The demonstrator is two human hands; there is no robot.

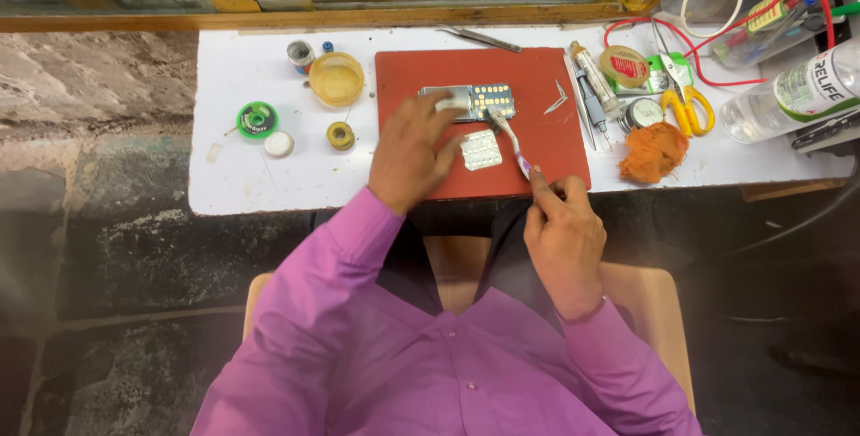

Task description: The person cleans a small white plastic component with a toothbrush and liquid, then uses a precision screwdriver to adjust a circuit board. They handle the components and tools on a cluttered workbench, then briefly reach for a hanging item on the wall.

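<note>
Scene: a person in a purple shirt sits at a white worktop (251, 176), seen from above, both hands over a red rectangular work mat (537, 77) near the middle of the worktop's near edge.
Left hand: the left hand (410, 154) lies flat on the mat, fingers (445, 106) spread and pressing down on a small silver phone board with a grid of yellow key contacts (479, 100) near the mat's centre.
Right hand: the right hand (564, 239) hangs at the worktop's near edge, fingers pinching the pink handle end of a white toothbrush (508, 136); the brush head reaches up to touch the board's lower right corner.
Beside it: a white rubber keypad sheet (481, 150) lies on the mat just below the board, apart from it.
Step in hand: it looks like the brushing-clean of the board's contacts, with the board pinned steady.
Next move: judging by the pose, it calls for short light strokes across the contacts while the left hand keeps the board from sliding.
Around: metal tweezers (557, 98) toward the mat's right edge; a round yellow plastic dish (336, 79) and a green solder-wick reel (257, 120) toward the left edge of the worktop; yellow-handled scissors (688, 109), an orange cloth (652, 151) and a clear plastic bottle (788, 95) toward the right edge.
</note>
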